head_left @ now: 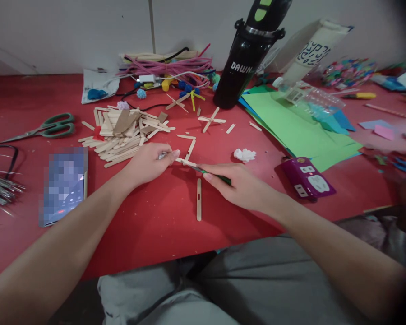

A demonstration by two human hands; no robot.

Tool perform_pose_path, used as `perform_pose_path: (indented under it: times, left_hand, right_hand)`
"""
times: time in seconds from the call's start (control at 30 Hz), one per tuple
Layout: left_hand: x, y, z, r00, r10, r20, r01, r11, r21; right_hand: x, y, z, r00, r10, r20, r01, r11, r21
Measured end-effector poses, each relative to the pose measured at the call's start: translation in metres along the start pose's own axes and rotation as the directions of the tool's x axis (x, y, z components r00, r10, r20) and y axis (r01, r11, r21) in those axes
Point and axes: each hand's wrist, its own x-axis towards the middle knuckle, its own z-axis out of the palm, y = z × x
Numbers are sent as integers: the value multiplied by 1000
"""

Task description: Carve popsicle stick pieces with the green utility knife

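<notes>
My left hand is closed in a pinch on a flat wooden craft stick that lies on the red table. My right hand is closed around a thin green-handled tool whose tip touches that stick. Another craft stick with a small slot lies just in front of my hands. A heap of craft sticks sits behind my left hand.
A phone lies at the left, scissors behind it. A black bottle, green paper sheets, a purple power strip, a white tissue wad, crossed sticks and tangled pink cords surround the work spot.
</notes>
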Motion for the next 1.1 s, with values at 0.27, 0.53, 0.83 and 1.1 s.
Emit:
perform_pose_path:
  times: [0.27,0.53,0.83,1.1]
  left_hand:
    - [-3,-3,1,995,-98,10,97,971,-216]
    - [-1,-8,-2,992,-114,49,123,950,-288]
    - [-1,-1,-5,998,-53,40,58,987,-149]
    - [-1,-1,-6,994,-72,80,84,985,-151]
  right_hand:
    - [0,-3,-1,1000,-22,-21,22,1000,-4]
    - [0,0,1,999,-26,-23,26,999,-25]
    - [-1,0,2,999,-35,-30,34,999,-41]
    - [-1,-1,2,999,-30,-25,29,998,-61]
